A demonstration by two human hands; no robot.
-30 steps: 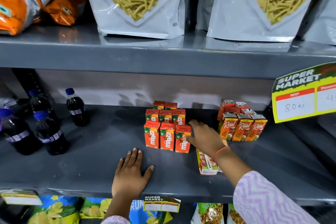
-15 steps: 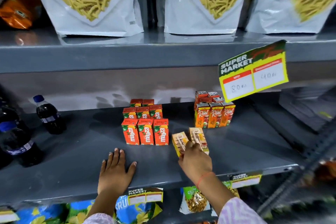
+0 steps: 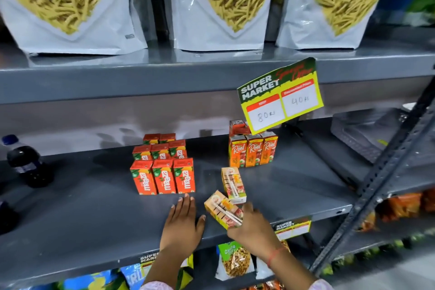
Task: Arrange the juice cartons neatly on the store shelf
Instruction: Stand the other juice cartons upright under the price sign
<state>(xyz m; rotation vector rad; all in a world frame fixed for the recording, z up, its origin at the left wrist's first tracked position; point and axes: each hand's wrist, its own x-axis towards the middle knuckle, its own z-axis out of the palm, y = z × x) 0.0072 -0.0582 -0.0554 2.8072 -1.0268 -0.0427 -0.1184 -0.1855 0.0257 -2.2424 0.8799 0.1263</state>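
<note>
Orange Maaza cartons (image 3: 163, 179) stand in neat rows on the grey shelf (image 3: 94, 214). To their right stands a row of three Real cartons (image 3: 253, 153), with more behind them. Two loose Real cartons lie with their straw sides up near the shelf's front: one lying carton (image 3: 233, 184) rests apart, and my right hand (image 3: 253, 228) grips the nearer tilted carton (image 3: 222, 209). My left hand (image 3: 182, 223) lies flat on the shelf, fingers spread, just in front of the Maaza rows, holding nothing.
A dark cola bottle (image 3: 26, 162) stands at the far left. A yellow price sign (image 3: 281, 96) hangs over the Real cartons. White snack pouches (image 3: 219, 2) fill the shelf above. A slanted metal upright (image 3: 386, 176) crosses on the right. Snack bags sit below.
My right hand went from the Maaza block to the two lying Real cartons and now grips the nearer one, pulled toward the shelf's front. My left hand slid right. The view shifted right.
</note>
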